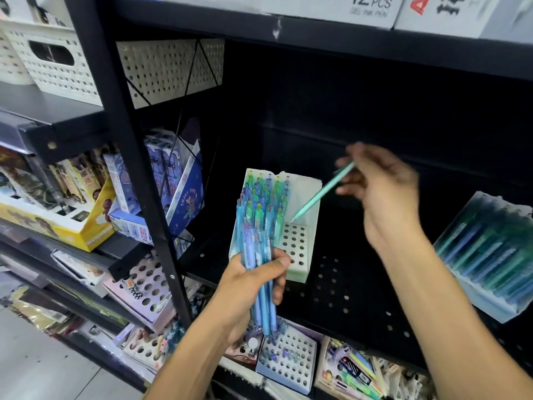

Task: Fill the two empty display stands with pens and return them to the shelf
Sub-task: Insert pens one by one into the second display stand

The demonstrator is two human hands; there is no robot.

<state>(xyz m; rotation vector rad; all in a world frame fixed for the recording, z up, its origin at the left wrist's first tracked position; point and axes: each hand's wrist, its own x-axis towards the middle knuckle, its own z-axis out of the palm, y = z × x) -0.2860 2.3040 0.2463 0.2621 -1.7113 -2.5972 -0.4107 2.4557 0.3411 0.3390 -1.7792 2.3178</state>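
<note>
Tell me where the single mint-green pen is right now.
In the head view, the mint-green pen is right of centre, pinched by the right hand, its tip angled down just above the open holes of the white display stand on the black shelf.

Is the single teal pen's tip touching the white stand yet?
Cannot tell. In the head view the teal pen, pinched by the right hand, has its tip just above the white display stand and its holes; blur hides any gap.
</note>
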